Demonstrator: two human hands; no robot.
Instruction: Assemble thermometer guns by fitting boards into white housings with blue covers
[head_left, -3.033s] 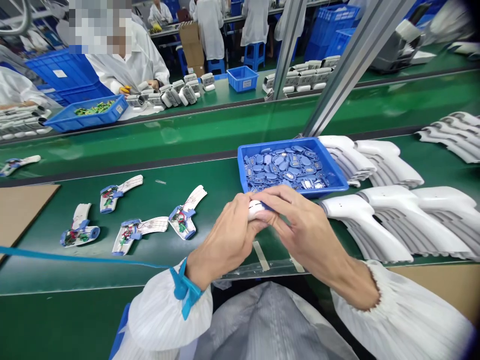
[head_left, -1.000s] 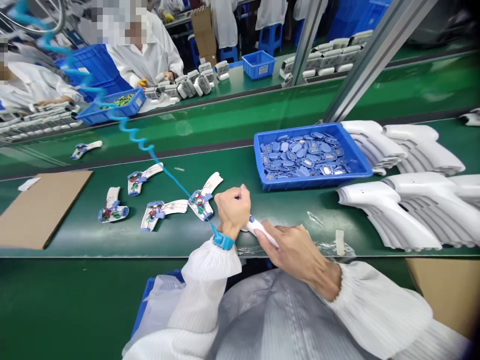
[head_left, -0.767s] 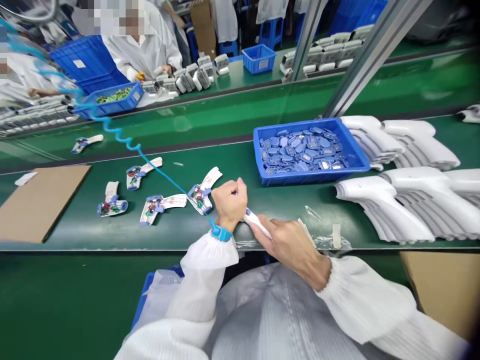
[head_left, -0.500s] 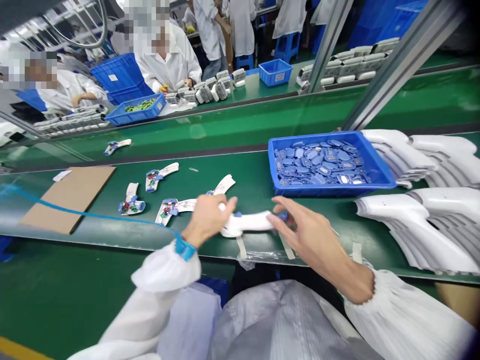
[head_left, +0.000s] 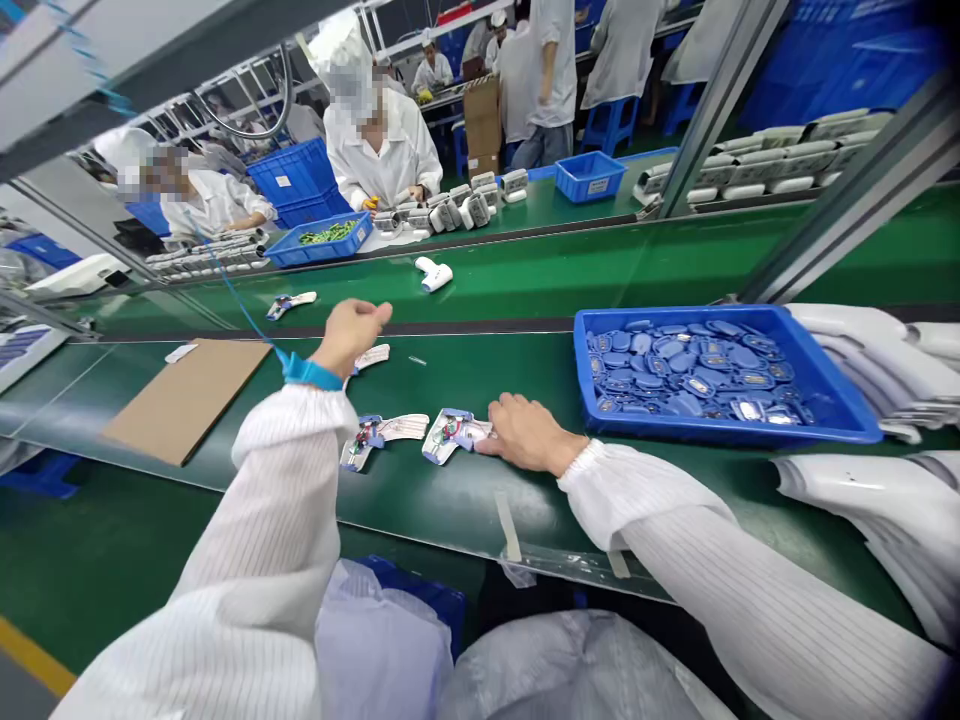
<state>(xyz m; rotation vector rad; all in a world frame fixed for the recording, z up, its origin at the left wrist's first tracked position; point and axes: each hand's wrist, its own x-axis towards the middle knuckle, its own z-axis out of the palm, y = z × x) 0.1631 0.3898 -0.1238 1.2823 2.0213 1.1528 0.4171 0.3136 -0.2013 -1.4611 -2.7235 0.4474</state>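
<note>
My left hand (head_left: 351, 334) is stretched out over the green belt (head_left: 450, 500) with its fingers loosely apart and nothing in them. It wears a blue wrist strap (head_left: 309, 373). A closed white handheld device (head_left: 434, 275) lies beyond it on the far belt. My right hand (head_left: 526, 436) rests on the belt with its fingers curled on the white handle end of an open half-shell with wiring (head_left: 448, 436). Another open half-shell (head_left: 377, 434) lies just left of it. A third (head_left: 371, 356) is partly hidden behind my left wrist.
A blue tray (head_left: 720, 432) of small blue parts stands to the right of my right hand. White housings (head_left: 870, 495) are stacked at the far right. A cardboard sheet (head_left: 187, 397) lies at the left. Co-workers in white coats sit across the far belt by a blue bin (head_left: 322, 240).
The white device held in both hands is out of them and lies on the far belt. My left hand has reached forward; my right hand has moved left onto the open half-shell.
</note>
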